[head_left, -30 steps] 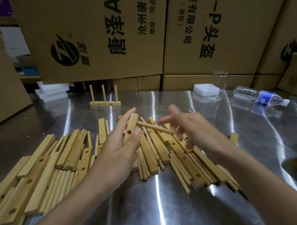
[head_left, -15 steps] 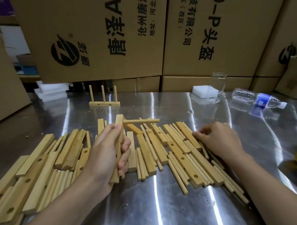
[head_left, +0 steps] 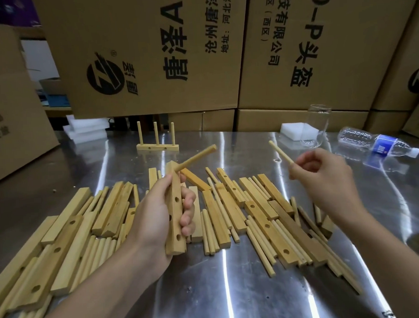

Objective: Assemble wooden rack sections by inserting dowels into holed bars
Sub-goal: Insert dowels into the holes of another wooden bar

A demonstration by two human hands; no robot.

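The left hand (head_left: 158,216) sits at centre frame, wrapped around a holed bar (head_left: 175,208) held nearly upright above the tabletop (head_left: 233,290), thumb on the near side, fingers curled round the far edge. Three holes show down the bar's facing side, and from its top end one dowel (head_left: 196,157) already juts out, angling up and to the right. Over on the right of the frame, the right hand (head_left: 324,180) is raised clear of the pile, pinching a second dowel (head_left: 280,152) by its lower end; the free end points up and to the left, toward the bar but well apart from it. Open air lies between the two hands. Below them, loose bars and dowels (head_left: 229,206) spread across the shiny tabletop from lower left to lower right. Toward the upper middle stands a finished section (head_left: 157,145), three dowels upright in a bar. At upper right a clear glass (head_left: 318,125) stands beside a white foam block (head_left: 295,131), with a plastic bottle (head_left: 376,143) lying on its side. Cardboard boxes (head_left: 151,53) wall off the back.
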